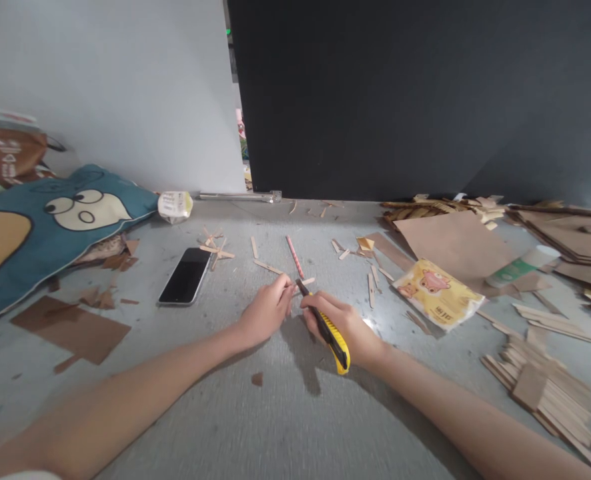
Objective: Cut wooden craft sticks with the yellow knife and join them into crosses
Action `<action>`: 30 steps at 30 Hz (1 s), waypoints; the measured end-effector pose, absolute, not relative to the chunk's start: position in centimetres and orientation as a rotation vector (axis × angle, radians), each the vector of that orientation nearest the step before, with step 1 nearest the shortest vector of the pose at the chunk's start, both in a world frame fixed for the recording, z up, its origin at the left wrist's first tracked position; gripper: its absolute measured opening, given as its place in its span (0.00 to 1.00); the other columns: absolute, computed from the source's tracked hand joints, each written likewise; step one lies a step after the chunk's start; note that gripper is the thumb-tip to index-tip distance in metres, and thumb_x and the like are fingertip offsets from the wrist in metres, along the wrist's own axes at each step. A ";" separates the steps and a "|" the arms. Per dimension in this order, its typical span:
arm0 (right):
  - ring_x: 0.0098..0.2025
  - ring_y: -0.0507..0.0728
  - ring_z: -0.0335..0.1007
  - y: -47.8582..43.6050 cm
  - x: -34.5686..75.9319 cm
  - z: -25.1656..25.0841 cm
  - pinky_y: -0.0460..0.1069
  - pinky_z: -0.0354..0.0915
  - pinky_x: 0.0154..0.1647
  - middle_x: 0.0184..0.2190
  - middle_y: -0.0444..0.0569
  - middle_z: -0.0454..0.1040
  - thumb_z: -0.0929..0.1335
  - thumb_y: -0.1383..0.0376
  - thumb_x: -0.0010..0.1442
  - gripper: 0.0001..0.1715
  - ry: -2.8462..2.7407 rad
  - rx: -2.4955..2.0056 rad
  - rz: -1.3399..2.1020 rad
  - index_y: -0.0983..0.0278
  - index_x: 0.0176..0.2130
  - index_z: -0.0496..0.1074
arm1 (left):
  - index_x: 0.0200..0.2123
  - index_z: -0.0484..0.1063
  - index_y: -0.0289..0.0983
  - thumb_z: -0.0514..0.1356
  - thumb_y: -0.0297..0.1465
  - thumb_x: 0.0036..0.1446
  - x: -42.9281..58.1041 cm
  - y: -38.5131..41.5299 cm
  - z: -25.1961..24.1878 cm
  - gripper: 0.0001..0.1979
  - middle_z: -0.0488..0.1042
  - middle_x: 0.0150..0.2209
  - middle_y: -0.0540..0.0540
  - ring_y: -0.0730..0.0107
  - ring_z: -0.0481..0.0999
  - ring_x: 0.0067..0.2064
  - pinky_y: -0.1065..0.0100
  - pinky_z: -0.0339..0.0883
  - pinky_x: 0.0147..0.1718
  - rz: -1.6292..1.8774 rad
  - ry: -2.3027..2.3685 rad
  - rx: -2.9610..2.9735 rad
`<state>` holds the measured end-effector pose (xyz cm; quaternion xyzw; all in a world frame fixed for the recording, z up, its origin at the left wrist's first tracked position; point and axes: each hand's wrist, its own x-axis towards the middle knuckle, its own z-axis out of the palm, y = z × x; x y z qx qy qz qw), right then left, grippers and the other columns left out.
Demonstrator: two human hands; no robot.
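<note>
A person's two bare arms reach in from the bottom edge toward the middle of the frame, over a grey floor (pixel 285 427) scattered with craft scraps.

The left hand (pixel 268 310) is at the centre, fingers curled and nearly closed. Its fingertips press down on a short wooden stick (pixel 306 282) that lies flat on the floor just above the two hands. How tightly the stick is pinched is too small to tell.

The right hand (pixel 345 323), just right of centre, is closed in a full fist around a yellow and black utility knife (pixel 334 337). The knife's back end sticks out below the hand. Its dark tip points up and left and meets the stick, right beside the left fingertips.

Just above the hands lies a thin pink rod (pixel 294 256), with more loose sticks around it. A dark phone (pixel 185 275) lies face up, left of centre. A blue cartoon cushion (pixel 50 220) fills the left edge, with a flat piece of brown card (pixel 70 329) below it. Right of the hands lie a yellow snack packet (pixel 438 293) and a sheet of brown paper (pixel 455 243). A heap of wooden sticks (pixel 545 393) sits at the lower right.
</note>
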<state>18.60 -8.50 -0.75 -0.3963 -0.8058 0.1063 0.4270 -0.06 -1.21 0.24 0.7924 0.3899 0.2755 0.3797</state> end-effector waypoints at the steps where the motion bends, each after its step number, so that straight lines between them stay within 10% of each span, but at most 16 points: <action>1: 0.31 0.51 0.73 -8.5 18.6 -0.7 0.45 0.71 0.35 0.35 0.46 0.72 0.64 0.71 0.70 0.08 -2.022 -0.986 0.260 0.61 0.47 0.69 | 0.32 0.59 0.41 0.48 0.41 0.73 -0.1 -1.2 0.3 0.16 0.68 0.23 0.54 0.70 0.68 0.25 0.69 0.57 0.29 0.704 0.995 2.032; 30: 0.29 0.50 0.70 -9.0 18.5 -0.5 0.44 0.70 0.33 0.35 0.45 0.70 0.64 0.72 0.69 0.11 -1.980 -0.993 0.166 0.61 0.49 0.68 | 0.53 0.68 0.39 0.54 0.56 0.66 -0.2 -0.2 0.6 0.27 0.64 0.20 0.58 0.74 0.62 0.19 0.72 0.56 0.20 0.771 0.913 1.606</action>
